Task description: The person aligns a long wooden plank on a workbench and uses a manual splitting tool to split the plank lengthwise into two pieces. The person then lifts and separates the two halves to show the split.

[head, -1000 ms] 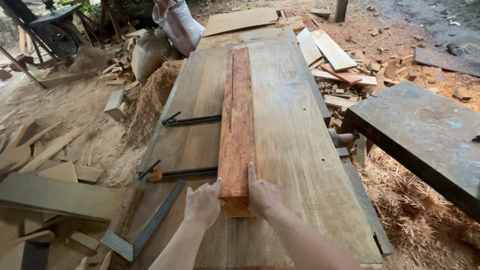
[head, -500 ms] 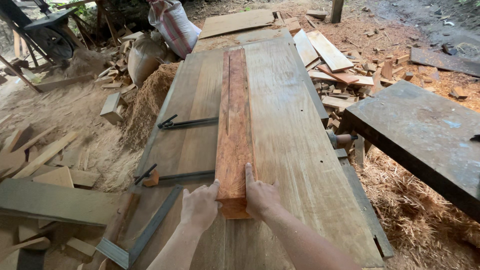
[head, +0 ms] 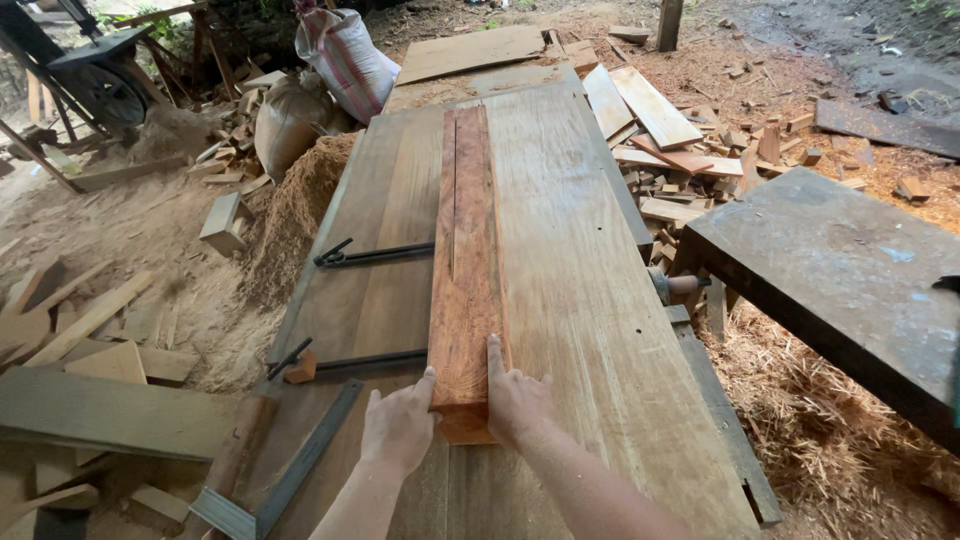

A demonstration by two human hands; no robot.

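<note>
Both hands (head: pixel 455 425) press the reddish plank's (head: pixel 466 260) near end.

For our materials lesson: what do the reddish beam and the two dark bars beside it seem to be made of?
Beam: solid wood, rough-sawn and unvarnished, judging by its grain and matte reddish face. Bars: probably metal, dark, thin and straight; whether painted or rusted is unclear.

plank (head: pixel 465 270) near end: under hands | square (head: pixel 275 490): cut by bottom edge
</note>
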